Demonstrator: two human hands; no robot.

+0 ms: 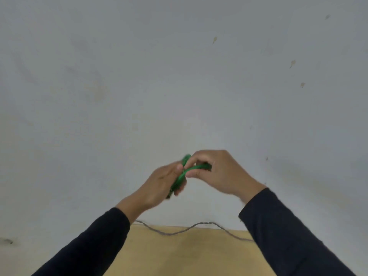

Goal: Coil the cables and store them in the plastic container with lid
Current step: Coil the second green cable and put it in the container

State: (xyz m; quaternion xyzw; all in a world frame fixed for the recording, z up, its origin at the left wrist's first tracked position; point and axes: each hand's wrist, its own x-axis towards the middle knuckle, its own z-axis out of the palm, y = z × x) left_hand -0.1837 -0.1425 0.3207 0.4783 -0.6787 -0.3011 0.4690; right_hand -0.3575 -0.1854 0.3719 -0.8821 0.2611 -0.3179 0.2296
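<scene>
A green cable is bundled into a small coil, held up in front of a grey wall. My left hand grips the coil from the left, its fingers wrapped around the loops. My right hand pinches a strand of the same green cable at the top of the coil. Much of the coil is hidden inside both hands. Both arms wear black sleeves. No plastic container or lid shows in the head view.
A thin grey twisted cable lies in a wavy line along the back edge of a tan wooden table, against the grey wall.
</scene>
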